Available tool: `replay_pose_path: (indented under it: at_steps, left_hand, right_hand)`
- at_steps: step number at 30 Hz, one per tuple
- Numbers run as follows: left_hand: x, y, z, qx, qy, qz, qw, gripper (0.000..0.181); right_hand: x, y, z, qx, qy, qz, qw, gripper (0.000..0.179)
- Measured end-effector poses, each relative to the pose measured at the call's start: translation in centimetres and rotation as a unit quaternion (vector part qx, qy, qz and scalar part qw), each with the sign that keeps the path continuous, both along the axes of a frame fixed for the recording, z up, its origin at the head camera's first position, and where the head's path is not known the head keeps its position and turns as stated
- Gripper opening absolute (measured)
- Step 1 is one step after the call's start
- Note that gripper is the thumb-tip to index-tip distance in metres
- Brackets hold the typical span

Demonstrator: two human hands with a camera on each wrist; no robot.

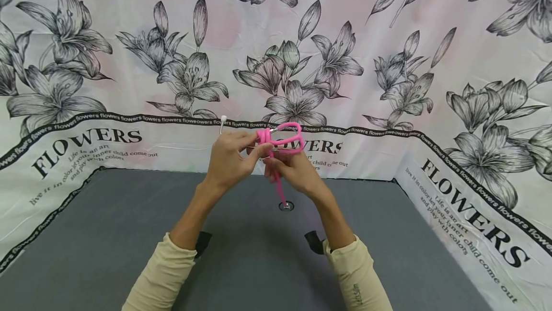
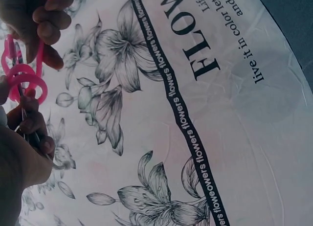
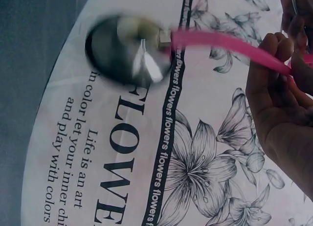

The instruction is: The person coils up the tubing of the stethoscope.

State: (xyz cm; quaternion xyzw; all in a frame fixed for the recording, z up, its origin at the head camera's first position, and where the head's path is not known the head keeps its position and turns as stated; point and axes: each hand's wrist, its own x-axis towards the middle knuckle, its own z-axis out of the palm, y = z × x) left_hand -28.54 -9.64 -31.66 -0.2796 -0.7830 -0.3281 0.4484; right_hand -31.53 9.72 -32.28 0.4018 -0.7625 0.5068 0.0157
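A pink stethoscope is held up in front of the wall, its tubing folded into loops and coiled around the metal ear tubes. My left hand grips the bundle at the coil, fingers wrapped over the metal tubes in the left wrist view. One white eartip pokes up behind that hand. Below the loops, my right hand pinches the tubing between thumb and fingers. From there a length of tube leads to the round metal chestpiece, which dangles free and looks blurred in the right wrist view.
A grey table lies beneath both forearms. Behind and at both sides hangs a floral printed cloth with black lettering, meeting the table at its far edge. Dark straps sit at both wrists near the beige sleeves.
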Motion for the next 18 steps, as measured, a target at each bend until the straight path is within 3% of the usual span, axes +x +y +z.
replay_pose_path:
  at_steps: [8,18]
  left_hand:
    - [-0.2,-0.5,0.0,0.007,0.014,0.033,0.9993,0.024]
    - [-0.1,-1.2,0.3,-0.009,0.036,0.072,0.9967,0.029]
  right_hand:
    - [0.3,0.3,0.1,0.013,-0.019,0.017,0.9996,0.022]
    - [0.4,-0.3,-0.1,-0.013,0.005,-0.002,0.9999,0.022]
